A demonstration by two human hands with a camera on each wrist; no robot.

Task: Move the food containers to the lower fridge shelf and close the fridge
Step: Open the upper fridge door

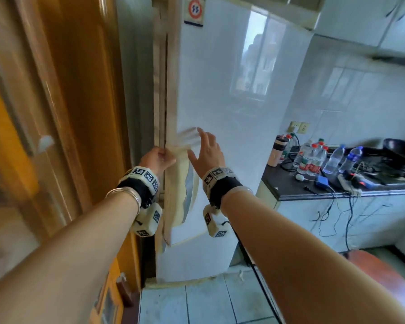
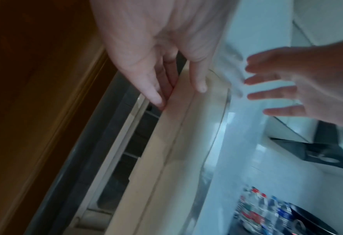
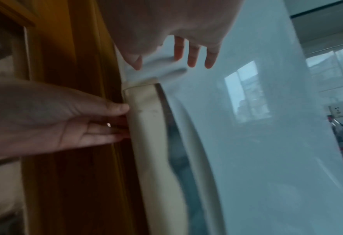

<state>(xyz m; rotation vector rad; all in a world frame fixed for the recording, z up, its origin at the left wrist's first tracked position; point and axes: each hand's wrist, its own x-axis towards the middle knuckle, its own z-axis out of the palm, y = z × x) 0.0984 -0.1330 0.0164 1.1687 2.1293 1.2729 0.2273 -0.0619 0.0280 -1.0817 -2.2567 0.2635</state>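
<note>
**Caller:** Kitchen corner, white tiles, a wooden door (image 1: 63,94) running up the nine o'clock side, and the tall white fridge (image 1: 232,113) standing dead centre. Its door sits nearly flush, only a thin dark gap showing along the left edge.

**Partner:** Where are the hands?

**Caller:** Left hand (image 1: 158,160) is at the cream handle (image 1: 185,183) on the door's left edge, fingers (image 2: 156,95) tucked into the gap behind it, thumb lying along the front. Right hand (image 1: 207,150) is at one o'clock of the left, fingers (image 3: 192,55) spread wide and straight, holding nothing, right up at the door's face. Whether they touch it, I can't tell.

**Partner:** Any food containers?

**Caller:** None showing; the inside is hidden behind that door.

**Partner:** And off to the side?

**Caller:** At three o'clock, a dark worktop (image 1: 290,185) carries water bottles (image 1: 313,157), a black pan (image 1: 402,148) and a tangle of cables.
</note>
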